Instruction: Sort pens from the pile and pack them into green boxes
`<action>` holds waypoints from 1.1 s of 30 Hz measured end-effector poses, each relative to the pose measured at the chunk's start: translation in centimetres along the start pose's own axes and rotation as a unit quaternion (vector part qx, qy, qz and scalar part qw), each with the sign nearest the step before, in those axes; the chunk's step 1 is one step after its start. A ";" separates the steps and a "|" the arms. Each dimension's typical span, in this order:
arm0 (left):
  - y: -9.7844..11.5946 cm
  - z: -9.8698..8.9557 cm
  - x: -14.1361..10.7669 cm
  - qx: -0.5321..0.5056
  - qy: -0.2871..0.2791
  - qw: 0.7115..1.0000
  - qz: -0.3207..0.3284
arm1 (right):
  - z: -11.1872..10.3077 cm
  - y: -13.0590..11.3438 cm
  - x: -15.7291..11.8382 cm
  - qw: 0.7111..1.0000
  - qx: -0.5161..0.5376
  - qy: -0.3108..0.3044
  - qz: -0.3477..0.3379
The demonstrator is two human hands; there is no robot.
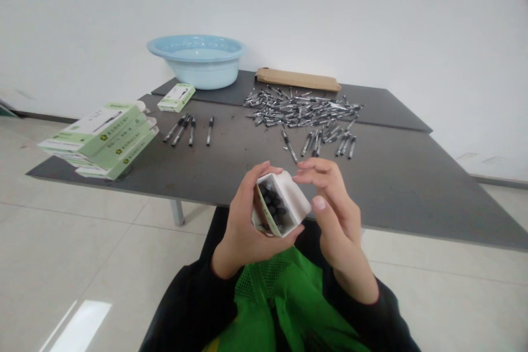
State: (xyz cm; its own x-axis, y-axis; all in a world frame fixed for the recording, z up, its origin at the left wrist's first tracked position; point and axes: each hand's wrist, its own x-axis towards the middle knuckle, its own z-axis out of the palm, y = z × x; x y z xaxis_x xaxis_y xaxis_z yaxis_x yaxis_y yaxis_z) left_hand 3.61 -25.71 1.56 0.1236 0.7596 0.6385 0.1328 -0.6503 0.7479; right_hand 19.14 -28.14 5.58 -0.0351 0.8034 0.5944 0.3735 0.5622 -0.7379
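A grey table (pixel 404 187) stands by a white wall (pixel 330 11), with a pile of pens (pixel 301 111) on it. The left hand (pixel 243 225) is curled round an open box (pixel 284 198) of pens near the table's edge. The right hand (pixel 336 214) is half open and empty, beside the flap (pixel 300 202). This looks like the box-handling step; moving the flap would need a soft push and a steady box.

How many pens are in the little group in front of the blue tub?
4: the leftmost pen, a second pen beside it, a third pen next, and a fourth pen apart on the right.
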 end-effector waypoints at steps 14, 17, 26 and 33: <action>-0.7 -1.0 -0.2 -0.012 0.012 1.000 0.011 | 0.6 -1.5 0.9 0.983 -0.114 -0.136 -0.037; -0.6 -0.9 -0.3 -0.006 0.007 1.000 0.019 | 0.7 -1.9 1.0 0.980 -0.136 -0.138 -0.037; -0.7 -0.6 -0.5 0.002 0.017 0.999 0.046 | 0.5 -1.5 0.8 0.978 -0.145 -0.137 -0.063; -0.9 -0.5 -0.7 0.041 0.023 0.999 0.024 | 0.7 -1.3 0.6 0.978 -0.142 -0.143 -0.050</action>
State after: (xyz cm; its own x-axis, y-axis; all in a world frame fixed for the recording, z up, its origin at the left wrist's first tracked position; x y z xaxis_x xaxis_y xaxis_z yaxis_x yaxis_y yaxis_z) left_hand 2.93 -25.69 0.50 0.0875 0.7256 0.6826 0.2081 -0.6834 0.6998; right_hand 18.01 -28.22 6.68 -0.3268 0.7924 0.5150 0.5965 0.5956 -0.5379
